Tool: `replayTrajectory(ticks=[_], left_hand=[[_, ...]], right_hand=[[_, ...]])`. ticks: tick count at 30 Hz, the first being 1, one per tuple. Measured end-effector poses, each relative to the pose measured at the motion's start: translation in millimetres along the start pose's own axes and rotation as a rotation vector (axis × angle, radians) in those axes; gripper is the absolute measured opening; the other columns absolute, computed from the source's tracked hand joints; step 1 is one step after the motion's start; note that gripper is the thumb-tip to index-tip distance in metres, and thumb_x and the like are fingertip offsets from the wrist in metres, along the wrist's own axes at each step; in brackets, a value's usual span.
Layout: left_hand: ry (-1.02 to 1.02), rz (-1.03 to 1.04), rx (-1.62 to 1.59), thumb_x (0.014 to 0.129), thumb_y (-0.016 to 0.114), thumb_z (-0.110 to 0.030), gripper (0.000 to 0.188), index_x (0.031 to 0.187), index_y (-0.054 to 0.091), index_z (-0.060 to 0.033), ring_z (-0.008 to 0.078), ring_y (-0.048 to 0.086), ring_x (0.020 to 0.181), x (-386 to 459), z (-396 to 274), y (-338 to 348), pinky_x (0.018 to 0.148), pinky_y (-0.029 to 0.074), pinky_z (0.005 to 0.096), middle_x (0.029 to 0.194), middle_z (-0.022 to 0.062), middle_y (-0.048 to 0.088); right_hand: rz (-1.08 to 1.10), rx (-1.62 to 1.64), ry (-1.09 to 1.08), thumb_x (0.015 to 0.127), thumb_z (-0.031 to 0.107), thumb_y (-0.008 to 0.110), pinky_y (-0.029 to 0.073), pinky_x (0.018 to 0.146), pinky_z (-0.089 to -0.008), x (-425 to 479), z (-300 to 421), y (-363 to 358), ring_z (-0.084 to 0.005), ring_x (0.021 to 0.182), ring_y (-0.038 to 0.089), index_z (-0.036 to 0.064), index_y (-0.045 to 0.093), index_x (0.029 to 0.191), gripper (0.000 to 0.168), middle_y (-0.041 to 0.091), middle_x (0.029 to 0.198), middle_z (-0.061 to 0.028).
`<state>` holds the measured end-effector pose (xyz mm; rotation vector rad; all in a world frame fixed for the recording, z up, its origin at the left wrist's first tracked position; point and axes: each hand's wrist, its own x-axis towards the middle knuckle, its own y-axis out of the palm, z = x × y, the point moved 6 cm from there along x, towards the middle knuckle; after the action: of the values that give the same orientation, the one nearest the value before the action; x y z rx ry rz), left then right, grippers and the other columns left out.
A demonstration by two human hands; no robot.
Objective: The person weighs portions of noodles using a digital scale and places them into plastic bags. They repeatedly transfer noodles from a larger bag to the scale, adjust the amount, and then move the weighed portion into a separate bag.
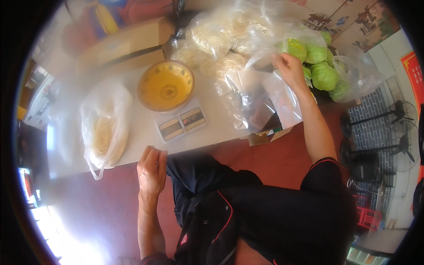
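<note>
My right hand [291,68] is raised at the upper right, its fingers curled at the edge of a clear plastic bag [250,89]; whether it grips the plastic I cannot tell. Loosely curled, my left hand [152,169] is by the table's front edge, with nothing visible in it. Between them a yellow patterned bowl [165,86] rests on a white kitchen scale [182,124]. A white plastic bag with pale noodles [103,135] lies to the left. Behind the clear bag are several bags of noodles [212,36].
Green cabbages [324,76] in plastic bags sit at the right rear of the table [139,142]. A cardboard box [126,43] stands behind the bowl. Below the clear bag, an open carton [260,139] shows at the table's edge. Standing fans [394,145] are at the far right.
</note>
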<state>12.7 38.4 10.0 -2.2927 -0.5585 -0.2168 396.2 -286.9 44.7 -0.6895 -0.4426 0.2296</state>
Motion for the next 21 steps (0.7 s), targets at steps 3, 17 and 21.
replayTrajectory(ticks=[3, 17, 21], left_hand=[[0.000, 0.019, -0.016, 0.092, 0.064, -0.001, 0.014, 0.081, 0.057, 0.0015, 0.0333, 0.052, 0.062, 3.3, -2.2, 7.0, 0.058, 0.043, 0.0378, 0.075, 0.0159, 0.050], [0.073, 0.096, -0.186, 0.089, 0.066, 0.001, 0.009, 0.084, 0.059, 0.0021, 0.0371, 0.056, 0.070, 22.4, -39.8, 47.0, 0.064, 0.046, 0.0404, 0.079, 0.0186, 0.054], [0.141, 0.103, -0.235, 0.091, 0.067, -0.001, 0.009, 0.088, 0.059, 0.0034, 0.0252, 0.058, 0.072, 38.4, -67.6, 59.3, 0.069, 0.048, 0.0351, 0.080, 0.0138, 0.057]], right_hand=[[0.118, 0.057, -0.001, 0.095, 0.035, 0.069, 0.051, 0.074, -0.0309, -13.6, -18.5, -4.5, -0.0149, 0.078, 0.064, -0.004, 0.070, 0.096, 0.039, 0.070, 0.081, -0.0098], [0.556, 0.442, 0.155, 0.091, 0.012, 0.074, 0.048, 0.069, -0.0252, -76.6, 0.3, 9.1, -0.0070, 0.073, 0.059, 0.004, 0.065, 0.088, 0.012, 0.066, 0.082, 0.0013], [0.735, 0.607, 0.161, 0.093, 0.011, 0.072, 0.048, 0.064, -0.0224, -95.3, 57.2, 22.8, -0.0063, 0.071, 0.059, 0.003, 0.069, 0.092, 0.009, 0.066, 0.082, 0.0025]])
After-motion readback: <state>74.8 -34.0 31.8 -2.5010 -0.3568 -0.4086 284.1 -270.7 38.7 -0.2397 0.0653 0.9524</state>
